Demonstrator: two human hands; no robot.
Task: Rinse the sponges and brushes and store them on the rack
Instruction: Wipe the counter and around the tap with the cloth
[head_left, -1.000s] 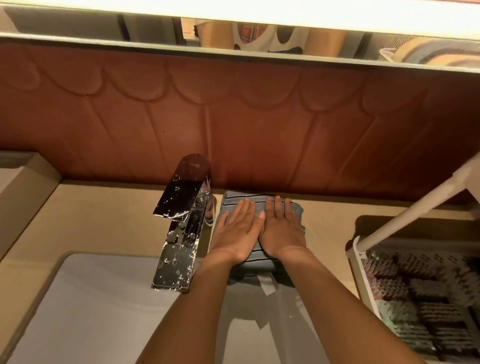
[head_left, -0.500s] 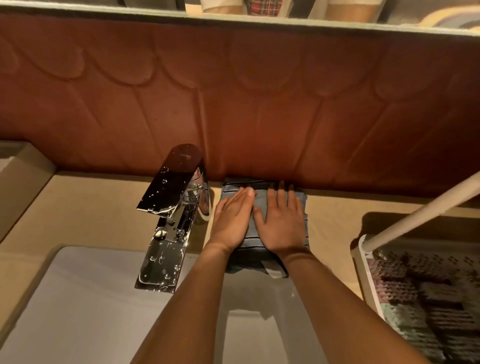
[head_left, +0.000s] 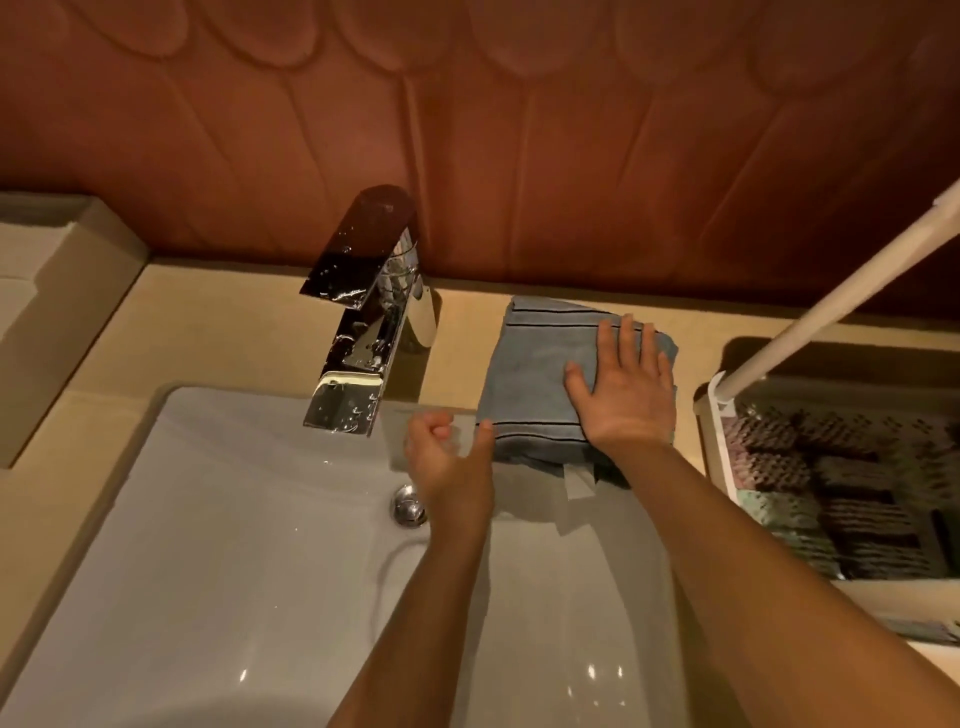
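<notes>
A folded blue-grey towel (head_left: 535, 374) with dark stripes lies on the beige counter to the right of the chrome tap (head_left: 363, 332). My right hand (head_left: 623, 389) rests flat on the towel, fingers spread. Over the white sink (head_left: 234, 545), just left of the towel's front corner, hovers my left hand (head_left: 447, 457) with fingers loosely curled and nothing in it. At the right stands a white rack basket (head_left: 719, 441) with several sponges (head_left: 763, 452) lying in it.
A white rack pole (head_left: 841, 291) slants up from the basket to the upper right. The sink drain (head_left: 408, 506) sits below my left hand. A brown patterned wall (head_left: 519, 130) backs the counter. A raised beige ledge (head_left: 62, 312) is at the left.
My left hand has lifted off the towel and drawn back over the sink. My right hand stays flat on the towel. The camera view has tilted down and shifted left.
</notes>
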